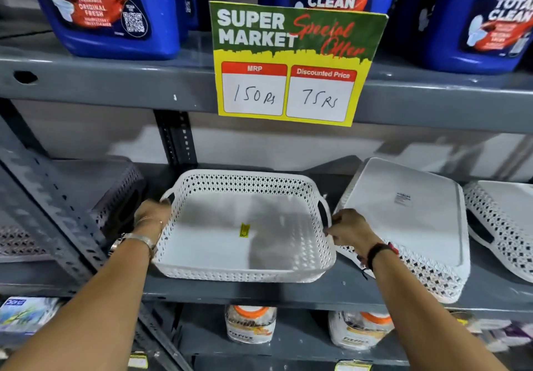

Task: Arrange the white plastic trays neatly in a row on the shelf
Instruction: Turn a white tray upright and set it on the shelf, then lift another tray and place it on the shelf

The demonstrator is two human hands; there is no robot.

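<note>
A white perforated plastic tray (219,243) sits upright on the grey middle shelf (259,292), with a small yellow sticker on its floor. My left hand (151,213) grips its left handle. My right hand (350,228) pinches its right rim near the other handle. To the right, a second white tray (409,220) lies upside down and tilted, its flat base up. A third white tray (504,226) lies at the far right, partly cut off by the frame edge.
A yellow and green price sign (294,64) hangs from the upper shelf edge above the tray. Blue cleaner bottles (109,10) stand on the top shelf. Grey perforated trays (115,194) sit left of the shelf upright. Jars with orange lids (249,324) stand on the shelf below.
</note>
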